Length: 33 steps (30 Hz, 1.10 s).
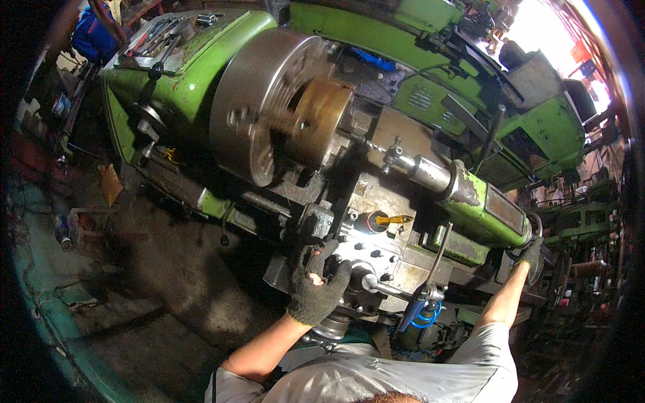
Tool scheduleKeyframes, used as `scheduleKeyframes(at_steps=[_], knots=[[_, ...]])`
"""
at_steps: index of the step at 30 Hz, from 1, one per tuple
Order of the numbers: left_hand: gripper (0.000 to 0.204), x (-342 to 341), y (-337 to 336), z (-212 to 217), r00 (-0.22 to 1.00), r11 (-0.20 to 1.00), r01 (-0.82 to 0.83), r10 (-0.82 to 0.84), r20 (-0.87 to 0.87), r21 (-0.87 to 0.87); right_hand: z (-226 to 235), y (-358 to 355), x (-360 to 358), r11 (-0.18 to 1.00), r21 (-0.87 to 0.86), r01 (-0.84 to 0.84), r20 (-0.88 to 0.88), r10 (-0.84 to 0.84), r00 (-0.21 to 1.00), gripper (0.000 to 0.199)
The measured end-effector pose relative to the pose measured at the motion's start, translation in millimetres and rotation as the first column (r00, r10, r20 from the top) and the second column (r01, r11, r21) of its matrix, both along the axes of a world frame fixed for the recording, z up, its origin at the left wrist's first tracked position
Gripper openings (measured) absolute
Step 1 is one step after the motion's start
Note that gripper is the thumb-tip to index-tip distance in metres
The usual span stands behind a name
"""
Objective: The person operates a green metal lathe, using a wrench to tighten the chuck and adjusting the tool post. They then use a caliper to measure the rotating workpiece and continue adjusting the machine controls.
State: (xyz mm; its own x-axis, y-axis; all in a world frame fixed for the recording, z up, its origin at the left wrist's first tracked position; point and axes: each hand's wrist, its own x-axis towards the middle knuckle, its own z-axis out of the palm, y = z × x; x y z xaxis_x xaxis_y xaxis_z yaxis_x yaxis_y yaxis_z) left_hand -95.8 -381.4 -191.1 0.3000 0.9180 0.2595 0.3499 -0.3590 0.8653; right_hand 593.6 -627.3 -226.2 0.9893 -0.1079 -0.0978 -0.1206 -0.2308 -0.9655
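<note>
My left hand (318,287), in a dark knitted glove with a worn hole, lies against the left side of the square steel tool post (366,255), fingers apart. My right hand (531,252), also gloved, closes on the rim of the tailstock handwheel (537,270) at the right. The green tailstock (485,207) carries a steel quill (430,173) with a drill chuck (398,157). A thin tool reaches from it toward a bronze-coloured round workpiece (321,119), held in the large lathe chuck (259,111). A small cup with a yellow-handled brush (393,219) stands behind the tool post.
Hand tools lie on the green headstock (195,64) at the left. A lever (440,255) rises right of the tool post, near a blue coiled hose (428,316). Another green machine (430,101) stands behind. The chuck looks blurred.
</note>
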Motion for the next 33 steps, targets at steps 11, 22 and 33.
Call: scheduleKeyframes(at_steps=[11, 22, 33], knots=[[0.052, 7.6, -7.5, -4.8, 0.997, 0.999, -0.016, 0.018, 0.07, -0.03, -0.7, 1.9, -12.8, 0.967, 0.114, -0.226, 0.017, 0.226, 0.974, 0.05], [0.051, 6.8, -10.8, 2.6, 1.0, 0.998, -0.003, 0.005, 0.026, -0.068, 23.5, -14.8, -11.6, 0.794, 0.228, -0.563, 0.249, 0.512, 0.822, 0.064], [0.042, -45.8, -46.2, -45.7, 0.929, 0.98, -0.16, 0.189, 0.317, -0.115, -142.8, -58.1, -280.0, 0.877, -0.479, 0.023, 0.354, 0.169, 0.92, 0.064]])
